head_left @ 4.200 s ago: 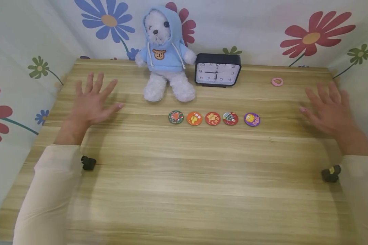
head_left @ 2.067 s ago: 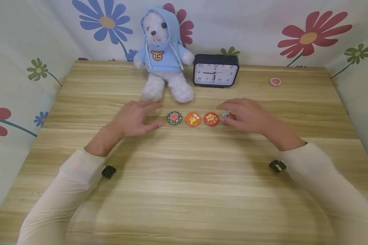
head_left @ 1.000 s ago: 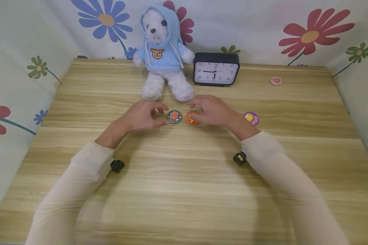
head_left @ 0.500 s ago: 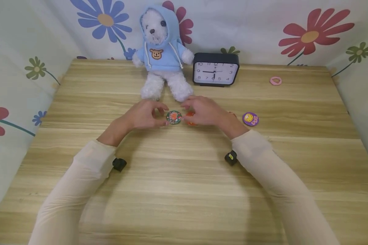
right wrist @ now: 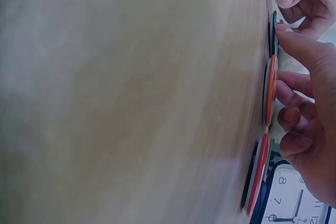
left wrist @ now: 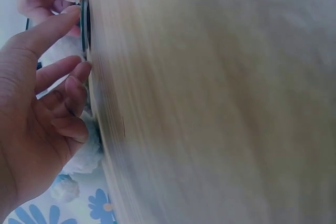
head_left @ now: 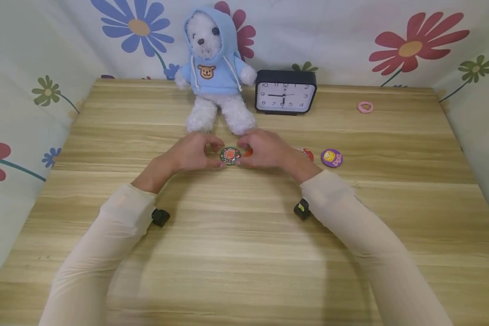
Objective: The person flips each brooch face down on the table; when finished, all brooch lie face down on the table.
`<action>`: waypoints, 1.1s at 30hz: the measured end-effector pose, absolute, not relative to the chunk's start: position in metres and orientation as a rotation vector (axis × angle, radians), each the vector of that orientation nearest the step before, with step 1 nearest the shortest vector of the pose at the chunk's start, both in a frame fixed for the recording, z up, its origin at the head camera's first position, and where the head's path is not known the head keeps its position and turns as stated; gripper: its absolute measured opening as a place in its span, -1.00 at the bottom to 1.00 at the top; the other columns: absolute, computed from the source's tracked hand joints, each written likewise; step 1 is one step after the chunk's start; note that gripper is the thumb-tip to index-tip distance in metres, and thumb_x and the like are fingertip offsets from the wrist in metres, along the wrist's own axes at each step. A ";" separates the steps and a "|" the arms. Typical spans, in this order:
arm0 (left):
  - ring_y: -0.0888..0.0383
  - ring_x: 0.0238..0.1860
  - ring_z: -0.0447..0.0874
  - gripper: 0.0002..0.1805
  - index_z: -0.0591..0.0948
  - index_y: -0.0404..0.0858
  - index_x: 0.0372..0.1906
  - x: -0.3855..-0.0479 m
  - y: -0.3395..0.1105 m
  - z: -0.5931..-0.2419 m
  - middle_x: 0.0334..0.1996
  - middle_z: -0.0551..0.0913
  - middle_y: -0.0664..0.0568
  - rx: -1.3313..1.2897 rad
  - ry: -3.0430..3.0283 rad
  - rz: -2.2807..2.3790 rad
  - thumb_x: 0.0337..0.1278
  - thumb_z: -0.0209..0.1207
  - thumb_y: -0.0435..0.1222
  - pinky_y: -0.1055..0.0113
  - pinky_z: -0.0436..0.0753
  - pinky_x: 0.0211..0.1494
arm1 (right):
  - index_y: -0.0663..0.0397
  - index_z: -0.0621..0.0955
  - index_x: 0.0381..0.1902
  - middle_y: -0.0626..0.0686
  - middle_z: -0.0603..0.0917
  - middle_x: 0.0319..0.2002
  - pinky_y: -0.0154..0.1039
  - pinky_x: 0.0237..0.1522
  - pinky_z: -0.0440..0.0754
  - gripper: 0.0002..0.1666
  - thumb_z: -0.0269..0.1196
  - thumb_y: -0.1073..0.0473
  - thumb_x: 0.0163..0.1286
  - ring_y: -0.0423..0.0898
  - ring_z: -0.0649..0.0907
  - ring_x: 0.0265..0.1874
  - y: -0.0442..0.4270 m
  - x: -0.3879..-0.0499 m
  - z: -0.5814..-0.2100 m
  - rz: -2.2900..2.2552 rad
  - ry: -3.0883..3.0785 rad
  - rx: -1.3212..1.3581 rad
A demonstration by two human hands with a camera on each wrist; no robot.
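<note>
A round green badge (head_left: 230, 155) lies flat on the table between my hands. My left hand (head_left: 192, 151) is at its left side, thumb and index finger bent and apart near the rim. On the other side my right hand (head_left: 266, 147) has its thumb and fingers by the right rim. In the right wrist view the right thumb is just above the green badge (right wrist: 273, 32). Under the right hand is an orange badge (head_left: 248, 152), mostly hidden. No firm pinch is plain. A red badge (head_left: 307, 154) shows partly behind the right wrist.
A purple badge (head_left: 332, 158) lies to the right. Behind the hands sit a white plush toy (head_left: 212, 68) in a blue hoodie and a black alarm clock (head_left: 285, 93). A pink hair tie (head_left: 365, 107) lies at the back right of the wooden table (head_left: 228, 253).
Both hands have come inward from the table's sides to the green badge. In the last second the right hand has moved slightly left over the orange badge, while the left has barely shifted.
</note>
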State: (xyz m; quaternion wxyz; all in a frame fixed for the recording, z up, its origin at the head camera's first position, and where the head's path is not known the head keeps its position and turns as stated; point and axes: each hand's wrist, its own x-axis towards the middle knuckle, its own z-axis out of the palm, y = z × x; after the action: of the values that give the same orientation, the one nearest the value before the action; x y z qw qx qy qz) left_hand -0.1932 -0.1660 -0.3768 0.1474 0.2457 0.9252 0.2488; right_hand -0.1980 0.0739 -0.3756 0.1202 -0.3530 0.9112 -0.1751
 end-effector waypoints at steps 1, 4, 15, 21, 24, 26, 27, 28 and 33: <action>0.00 -0.01 0.67 -0.36 0.67 -0.29 0.14 -0.194 -0.166 -0.377 -0.11 0.76 -0.09 0.715 2.661 0.715 -0.10 0.53 -0.11 0.06 0.61 0.18 | -0.02 0.61 -0.30 -0.02 0.49 -0.33 -0.20 -0.27 0.40 -0.64 0.40 -0.16 0.28 -0.08 0.47 -0.31 0.073 -0.198 -0.376 -0.515 2.662 -1.026; -0.02 0.01 0.68 -0.37 0.67 -0.32 0.13 -0.195 -0.165 -0.378 -0.09 0.77 -0.12 0.739 2.661 0.701 -0.08 0.52 -0.12 0.04 0.61 0.20 | -0.02 0.63 -0.27 -0.03 0.50 -0.31 -0.21 -0.29 0.40 -0.64 0.40 -0.16 0.28 -0.08 0.47 -0.31 0.071 -0.197 -0.377 -0.516 2.667 -1.006; -0.01 0.01 0.73 -0.45 0.69 -0.30 0.10 -0.196 -0.162 -0.377 -0.11 0.81 -0.11 0.752 2.680 0.650 0.00 0.49 -0.13 0.05 0.62 0.20 | -0.03 0.70 -0.13 -0.05 0.53 -0.31 -0.22 -0.31 0.42 -0.62 0.43 -0.15 0.27 -0.09 0.49 -0.33 0.068 -0.198 -0.380 -0.526 2.691 -0.991; 0.02 -0.06 0.73 -0.51 0.72 -0.30 0.05 -0.197 -0.159 -0.379 -0.18 0.82 -0.08 0.784 2.681 0.684 0.00 0.48 -0.16 0.08 0.63 0.13 | -0.02 0.71 -0.10 -0.05 0.55 -0.31 -0.20 -0.27 0.46 -0.63 0.44 -0.11 0.27 -0.10 0.50 -0.30 0.066 -0.199 -0.382 -0.559 2.679 -0.972; 0.01 -0.08 0.72 -0.52 0.71 -0.33 0.03 -0.197 -0.158 -0.380 -0.21 0.80 -0.10 0.773 2.674 0.707 0.00 0.49 -0.18 0.07 0.63 0.11 | -0.02 0.70 -0.08 -0.05 0.58 -0.30 -0.18 -0.21 0.50 -0.61 0.45 -0.09 0.26 -0.10 0.52 -0.27 0.065 -0.199 -0.383 -0.587 2.673 -0.946; 0.00 -0.09 0.72 -0.52 0.71 -0.35 0.02 -0.196 -0.157 -0.380 -0.21 0.79 -0.13 0.754 2.666 0.730 -0.01 0.49 -0.20 0.07 0.63 0.10 | -0.02 0.70 -0.06 -0.05 0.60 -0.29 -0.17 -0.19 0.52 -0.61 0.46 -0.08 0.25 -0.09 0.54 -0.26 0.065 -0.199 -0.383 -0.607 2.667 -0.921; -0.01 -0.09 0.71 -0.52 0.70 -0.36 0.02 -0.196 -0.157 -0.380 -0.21 0.78 -0.14 0.740 2.663 0.741 -0.01 0.49 -0.22 0.06 0.62 0.10 | -0.02 0.70 -0.05 -0.05 0.61 -0.29 -0.17 -0.19 0.53 -0.60 0.47 -0.08 0.25 -0.09 0.54 -0.26 0.064 -0.199 -0.383 -0.621 2.663 -0.907; -0.02 -0.10 0.71 -0.52 0.70 -0.37 0.02 -0.196 -0.157 -0.380 -0.21 0.78 -0.15 0.728 2.661 0.754 -0.02 0.49 -0.23 0.06 0.62 0.10 | -0.02 0.70 -0.05 -0.06 0.62 -0.29 -0.17 -0.19 0.53 -0.60 0.47 -0.07 0.24 -0.10 0.55 -0.26 0.064 -0.199 -0.383 -0.635 2.659 -0.895; -0.03 -0.12 0.69 -0.53 0.68 -0.37 0.01 -0.195 -0.156 -0.380 -0.23 0.75 -0.18 0.680 2.657 0.808 -0.03 0.51 -0.26 0.08 0.61 0.06 | -0.03 0.71 -0.03 -0.05 0.65 -0.26 -0.18 -0.17 0.56 -0.59 0.50 -0.05 0.22 -0.10 0.58 -0.24 0.062 -0.200 -0.382 -0.688 2.643 -0.843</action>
State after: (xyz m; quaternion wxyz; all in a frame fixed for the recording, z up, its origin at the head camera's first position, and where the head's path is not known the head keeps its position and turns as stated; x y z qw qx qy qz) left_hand -0.1947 -0.1562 -0.3804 0.1408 0.2356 0.9200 0.2797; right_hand -0.1997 0.0623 -0.3819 0.1414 -0.2920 0.9154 -0.2382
